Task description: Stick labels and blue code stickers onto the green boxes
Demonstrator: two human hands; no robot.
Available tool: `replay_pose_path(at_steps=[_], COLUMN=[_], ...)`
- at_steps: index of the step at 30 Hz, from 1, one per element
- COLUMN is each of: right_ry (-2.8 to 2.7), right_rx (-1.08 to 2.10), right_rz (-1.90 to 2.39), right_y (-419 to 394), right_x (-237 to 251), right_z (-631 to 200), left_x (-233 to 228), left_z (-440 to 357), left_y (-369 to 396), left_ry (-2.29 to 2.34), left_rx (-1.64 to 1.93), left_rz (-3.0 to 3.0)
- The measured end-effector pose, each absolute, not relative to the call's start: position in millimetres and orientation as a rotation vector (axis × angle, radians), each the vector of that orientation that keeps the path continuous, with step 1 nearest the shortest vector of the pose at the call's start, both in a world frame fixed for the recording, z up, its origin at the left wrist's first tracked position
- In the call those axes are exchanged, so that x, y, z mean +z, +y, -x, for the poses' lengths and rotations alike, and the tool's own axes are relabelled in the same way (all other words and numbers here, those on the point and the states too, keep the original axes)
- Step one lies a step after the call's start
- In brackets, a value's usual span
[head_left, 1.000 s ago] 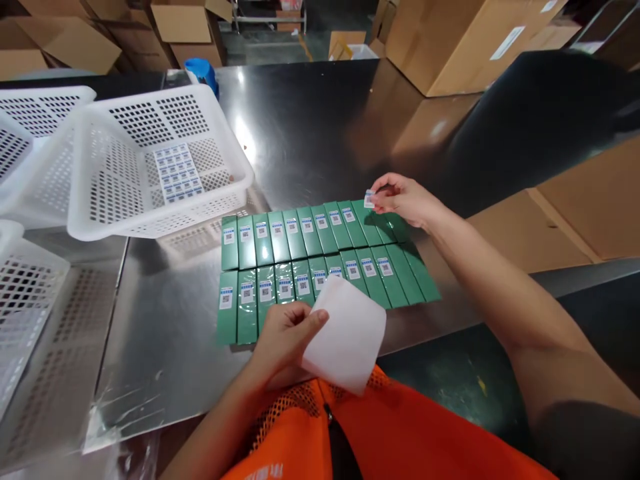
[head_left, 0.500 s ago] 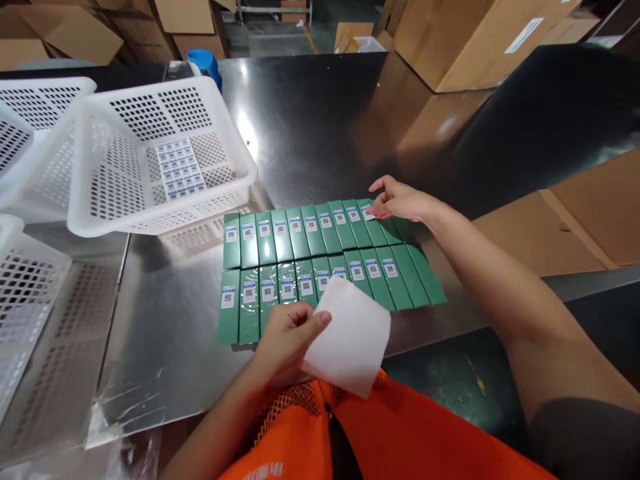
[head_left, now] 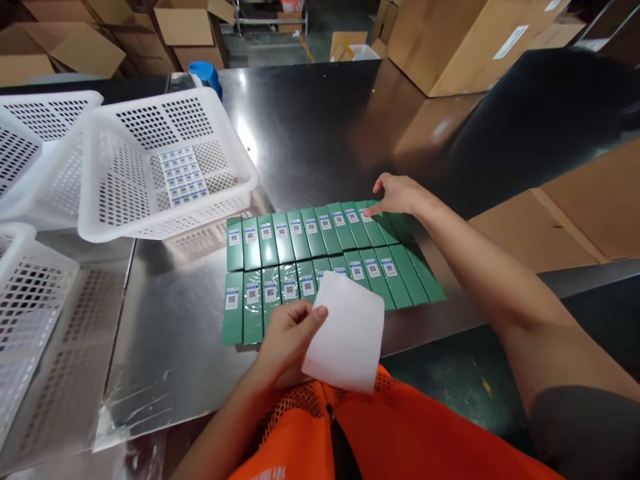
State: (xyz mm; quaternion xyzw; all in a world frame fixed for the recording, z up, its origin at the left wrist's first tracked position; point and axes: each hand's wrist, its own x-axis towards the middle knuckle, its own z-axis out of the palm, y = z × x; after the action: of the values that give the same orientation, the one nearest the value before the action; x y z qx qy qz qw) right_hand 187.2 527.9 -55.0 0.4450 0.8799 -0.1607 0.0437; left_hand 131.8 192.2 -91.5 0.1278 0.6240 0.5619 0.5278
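Observation:
Two rows of slim green boxes (head_left: 295,240) lie side by side on a shiny steel table (head_left: 320,133). Most carry a small white-and-blue label near the top; the rightmost ones in each row are bare. My right hand (head_left: 397,195) rests on the far row near its right end, fingertips pressing a label (head_left: 365,215) onto a box. My left hand (head_left: 287,333) pinches a white backing sheet (head_left: 347,333) near the table's front edge, over the near row.
A white perforated basket (head_left: 165,167) at the left holds a sheet of labels (head_left: 181,175). More white baskets (head_left: 30,280) sit further left. Cardboard boxes (head_left: 450,40) stand behind and to the right. A blue object (head_left: 205,72) is behind the basket.
My right hand, which held a label above the far row, has come down and pressed it onto a green box. My left hand stays put with the white sheet.

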Motion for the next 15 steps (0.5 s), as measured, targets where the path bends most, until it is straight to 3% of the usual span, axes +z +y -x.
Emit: replay_pose_path(at_steps=[2,4,6,10,15], right_ry=[2.729,2.530,2.244,1.923,2.057], right_rx=[-0.935,-1.584,-1.950,-2.209,-2.328], right_rz=[-1.310,-1.179,-0.933,-0.593,-0.721], right_y=[510,484,456,401,362], right_x=[-56,-60,-66,-78,-83], right_z=[-207,-234,-262,-293,-283], left_x=[-90,-92,-97,-105,-94], left_z=[-133,-133,-131,-128,-135], left_y=[192,191,190,187,189], left_ry=[1.445,1.393,1.340,1.346,1.536], left_rx=[1.407,1.475,1.523,1.538,1.437], left_rz=[-0.214,-0.142,-0.111,-0.192,-0.402])
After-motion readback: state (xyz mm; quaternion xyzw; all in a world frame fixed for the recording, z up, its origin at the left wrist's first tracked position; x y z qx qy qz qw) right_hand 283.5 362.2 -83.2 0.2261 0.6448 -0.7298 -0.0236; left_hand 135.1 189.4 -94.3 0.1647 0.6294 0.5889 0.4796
